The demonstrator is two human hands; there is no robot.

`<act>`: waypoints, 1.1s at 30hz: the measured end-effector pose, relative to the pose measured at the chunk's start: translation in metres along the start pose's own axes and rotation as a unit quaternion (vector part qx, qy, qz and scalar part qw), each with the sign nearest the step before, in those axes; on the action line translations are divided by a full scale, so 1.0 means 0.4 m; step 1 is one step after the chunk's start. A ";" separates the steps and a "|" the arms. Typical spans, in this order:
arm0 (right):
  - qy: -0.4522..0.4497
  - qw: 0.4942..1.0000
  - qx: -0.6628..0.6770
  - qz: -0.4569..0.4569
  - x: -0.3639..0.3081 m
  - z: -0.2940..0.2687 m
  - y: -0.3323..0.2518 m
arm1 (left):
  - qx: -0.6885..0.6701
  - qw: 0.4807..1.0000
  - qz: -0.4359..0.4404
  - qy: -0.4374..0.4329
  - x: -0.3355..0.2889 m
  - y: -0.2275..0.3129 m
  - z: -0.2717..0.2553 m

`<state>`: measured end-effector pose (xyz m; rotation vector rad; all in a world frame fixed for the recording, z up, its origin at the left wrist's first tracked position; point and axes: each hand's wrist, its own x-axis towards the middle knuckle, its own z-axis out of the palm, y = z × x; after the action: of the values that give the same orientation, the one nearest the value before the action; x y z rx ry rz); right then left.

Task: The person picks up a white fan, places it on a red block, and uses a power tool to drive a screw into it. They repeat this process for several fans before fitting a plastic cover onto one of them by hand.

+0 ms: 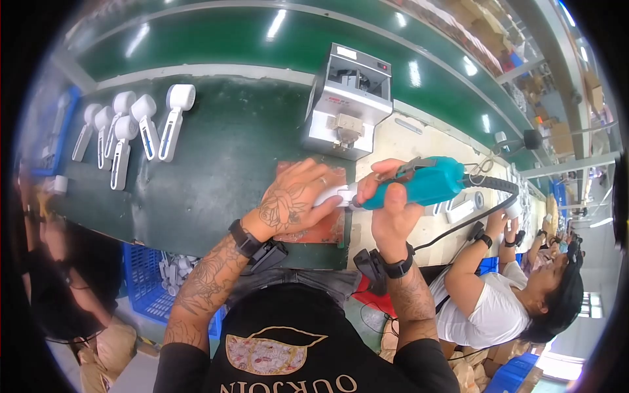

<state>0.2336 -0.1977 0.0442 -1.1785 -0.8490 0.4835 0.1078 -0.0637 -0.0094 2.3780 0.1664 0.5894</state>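
Note:
My left hand [288, 203] is closed around a white shower head [339, 194], holding it down over a reddish-brown mat [321, 226]. Most of the shower head is hidden under the palm and fingers; only its white end shows. My right hand [396, 213] grips a teal electric screwdriver [436, 183], which lies nearly level. Its tip points left and meets the showing end of the shower head, though whether it sits on a screw cannot be made out.
Several white shower heads [120, 154] lie at the back left of the green bench [216, 144]. A grey metal screw feeder [344, 121] stands behind my hands. The screwdriver's black cable [495, 185] runs off right. A blue crate [147, 281] sits below left. A co-worker [485, 295] works at the right.

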 end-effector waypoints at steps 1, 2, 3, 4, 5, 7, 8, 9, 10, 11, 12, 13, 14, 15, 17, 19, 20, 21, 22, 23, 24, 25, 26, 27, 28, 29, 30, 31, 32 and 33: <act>0.002 1.000 0.000 0.002 -0.001 -0.001 0.006 | 0.000 1.000 0.000 -0.001 0.000 0.001 0.001; 0.004 1.000 0.001 0.005 -0.002 -0.003 0.013 | -0.001 1.000 -0.002 -0.003 0.000 0.001 0.002; 0.004 1.000 0.001 0.006 -0.005 -0.003 0.023 | -0.002 1.000 -0.005 -0.006 0.000 0.001 0.002; 0.005 1.000 0.008 0.004 -0.009 -0.004 0.033 | -0.002 1.000 -0.005 -0.008 0.000 -0.002 0.004; 0.006 1.000 0.014 0.002 -0.011 -0.003 0.040 | 0.001 1.000 0.004 -0.003 0.001 -0.007 0.007; 0.013 1.000 0.018 0.002 -0.012 0.004 0.035 | 0.000 1.000 0.015 -0.002 0.003 -0.006 0.008; 0.016 1.000 0.023 -0.001 -0.013 0.007 0.032 | 0.003 1.000 0.015 -0.004 0.006 -0.005 0.006; 0.018 1.000 0.023 -0.001 -0.016 0.012 0.036 | 0.010 1.000 0.015 -0.005 0.007 -0.006 0.005; 0.023 0.999 0.027 -0.002 -0.019 0.017 0.039 | 0.011 1.000 0.016 -0.006 0.007 -0.007 0.006; 0.028 0.999 0.031 -0.003 -0.021 0.019 0.042 | 0.009 1.000 0.016 -0.011 0.006 -0.010 0.008; 0.028 0.999 0.033 -0.007 -0.021 0.016 0.044 | 0.010 1.000 0.017 -0.014 0.005 -0.011 0.009; 0.018 1.000 0.014 -0.017 -0.020 0.010 0.049 | 0.014 1.000 0.019 -0.014 0.005 -0.011 0.008; 0.008 1.000 -0.004 -0.028 -0.018 0.005 0.053 | 0.014 1.000 0.023 -0.010 0.006 -0.011 0.005; 0.007 0.999 0.002 -0.032 -0.019 0.004 0.062 | 0.015 1.000 0.026 -0.008 0.000 -0.013 0.001; 0.036 0.998 0.010 -0.045 -0.018 0.006 0.072 | 0.017 0.999 0.045 0.007 0.001 -0.006 0.003; 0.064 0.998 0.003 -0.003 -0.025 0.001 0.051 | 0.023 0.997 0.074 0.029 -0.003 -0.007 0.013; 0.085 0.996 -0.024 -0.001 -0.047 0.001 0.021 | 0.047 0.993 0.100 0.035 -0.013 0.011 0.006; 0.109 0.994 0.019 0.006 -0.071 -0.017 0.019 | 0.078 0.980 0.160 0.093 -0.025 0.020 0.019; 0.124 0.991 0.055 -0.021 -0.095 -0.026 0.000 | 0.097 0.982 0.162 0.018 -0.043 0.048 0.019; 0.126 0.987 0.076 -0.057 -0.121 -0.024 -0.033 | 0.131 0.976 0.169 -0.032 -0.071 0.061 0.023; 0.122 0.984 0.109 -0.073 -0.140 -0.026 -0.070 | 0.143 0.975 0.167 -0.016 -0.104 0.073 0.017; 0.123 0.982 0.117 -0.085 -0.162 -0.038 -0.097 | 0.150 0.974 0.167 0.001 -0.128 0.080 0.012; 0.130 0.981 0.096 -0.108 -0.182 -0.048 -0.124 | 0.155 0.974 0.165 0.001 -0.138 0.078 -0.005; 0.141 0.978 0.097 -0.119 -0.203 -0.054 -0.136 | 0.129 0.985 0.098 0.061 -0.154 0.068 -0.032; 0.150 0.976 0.097 -0.121 -0.220 -0.058 -0.144 | 0.102 0.987 0.030 0.120 -0.170 0.055 -0.064; 0.159 0.975 0.096 -0.123 -0.235 -0.063 -0.148 | 0.115 0.978 -0.011 0.173 -0.179 0.034 -0.098; 0.166 0.976 0.087 -0.115 -0.249 -0.068 -0.153 | 0.127 0.965 -0.050 0.226 -0.182 0.009 -0.138; 0.164 0.975 0.091 -0.116 -0.255 -0.074 -0.145 | 0.140 0.955 -0.086 0.246 -0.190 -0.026 -0.180; 0.154 0.979 0.082 -0.104 -0.259 -0.083 -0.136 | 0.166 0.944 -0.104 0.265 -0.193 -0.073 -0.209; 0.143 0.983 0.073 -0.091 -0.265 -0.090 -0.126 | 0.186 0.938 -0.123 0.267 -0.207 -0.141 -0.231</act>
<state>0.1927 -0.3129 0.0525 -0.9955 -0.6537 0.2161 -0.0060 0.0111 -0.0142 2.4314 0.8686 1.1517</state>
